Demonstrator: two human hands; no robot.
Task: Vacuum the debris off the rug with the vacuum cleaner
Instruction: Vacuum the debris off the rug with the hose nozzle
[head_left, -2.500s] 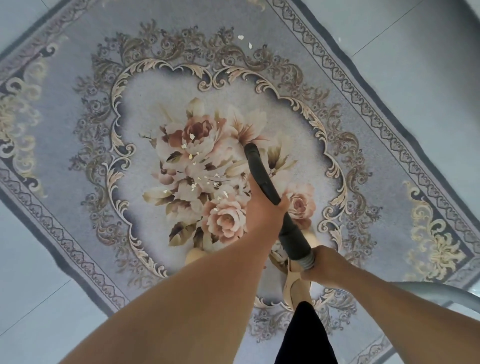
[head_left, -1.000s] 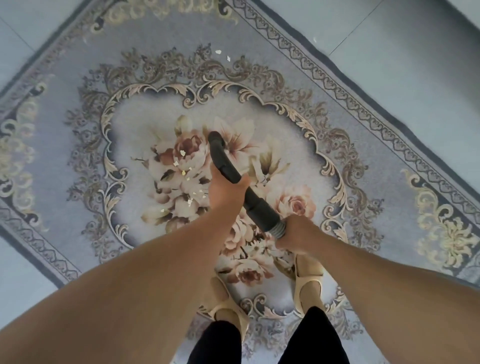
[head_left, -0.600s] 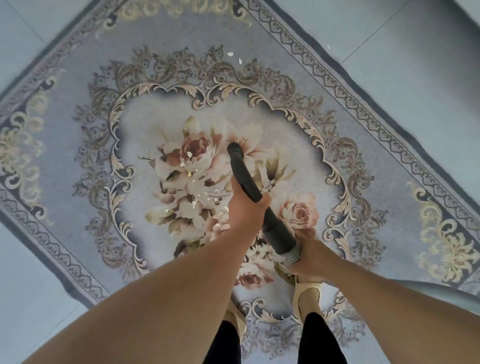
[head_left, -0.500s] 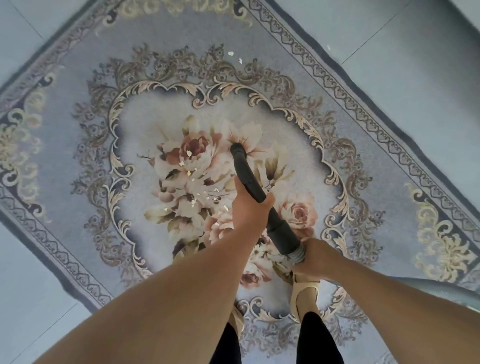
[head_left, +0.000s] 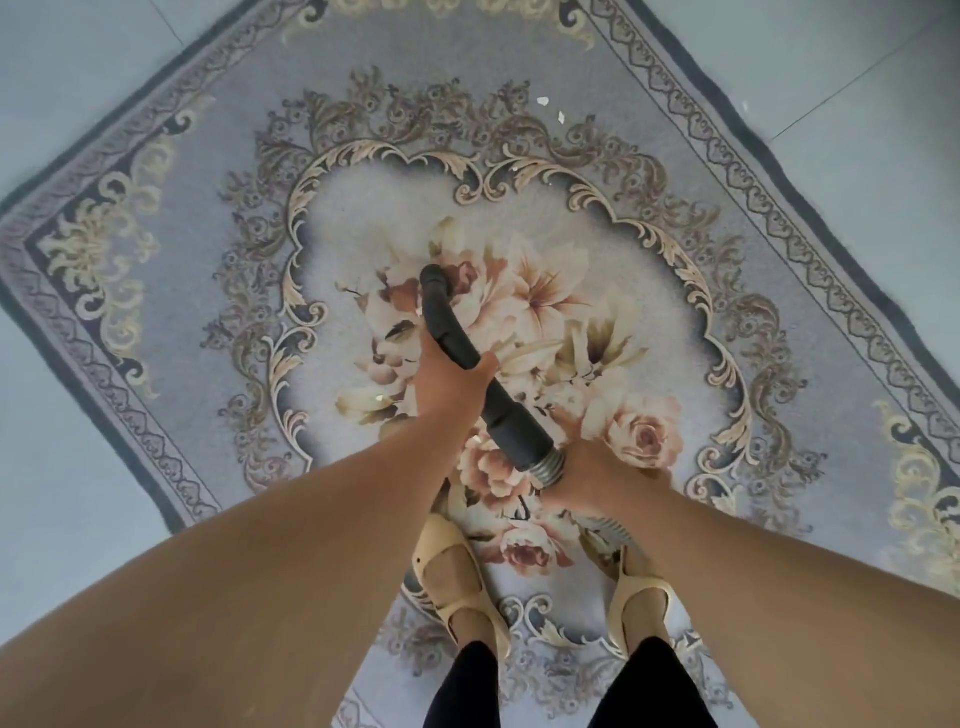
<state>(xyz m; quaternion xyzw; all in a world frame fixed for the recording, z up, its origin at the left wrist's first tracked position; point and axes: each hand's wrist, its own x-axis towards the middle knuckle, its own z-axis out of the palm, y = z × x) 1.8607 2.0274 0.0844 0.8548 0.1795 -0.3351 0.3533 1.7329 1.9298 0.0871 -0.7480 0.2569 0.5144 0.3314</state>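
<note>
Well, right under the camera lay the grey-blue rectangular rug (head_left: 218, 156), with scrollwork borders and a cream medallion of pink roses at its centre, spread on the pale tiled floor (head_left: 883, 130). Both hands were on the machine! The left hand (head_left: 452, 382) was wrapped round the middle of the black curved plastic vacuum tube (head_left: 447, 327). The right hand (head_left: 589, 470) was closed round the grey ribbed hose (head_left: 549, 466), just where it joined the tube's thick lower end. The tube's open mouth pointed at the flowers in the middle of the medallion; whether it touched the pile could not be told. And the small pale flakes of debris (head_left: 543, 100)? Two sat well beyond the mouth, in the brown scrollwork toward the far border, and one more lay on a leaf just beside the left wrist. A pair of beige shoes (head_left: 457, 582) stood on the near end of the rug, below the two hands.
</note>
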